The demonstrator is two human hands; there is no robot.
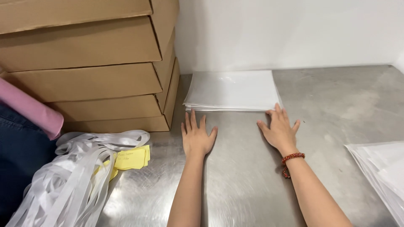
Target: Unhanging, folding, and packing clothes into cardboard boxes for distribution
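Head view
Stack of clear sheets (pixel 231 90): flat, glossy white-clear pile, squared edges, at 12 o'clock on the steel desk (pixel 336 105), against the wall.
Left hand (pixel 197 136): flat, fingers spread, palm down on the desk, holding nothing, just short of the stack.
Right hand (pixel 280 130): open, fingertips touching the stack's near right corner.
Cardboard boxes (pixel 92 63): brown, flat, piled at 10 o'clock.
Yellow tags (pixel 131 158): small rectangles at 8 o'clock, beside white ribbons (pixel 71 176).
Second sheet pile (pixel 383 168): 4 o'clock.

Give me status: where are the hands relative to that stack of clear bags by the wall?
Done: the stack of clear bags lies squared on the steel table. In hand: nothing held; the left hand lies flat just short of the stack, and the right hand has fingertips at its front right corner. Left: a second stack at the right edge is untouched.
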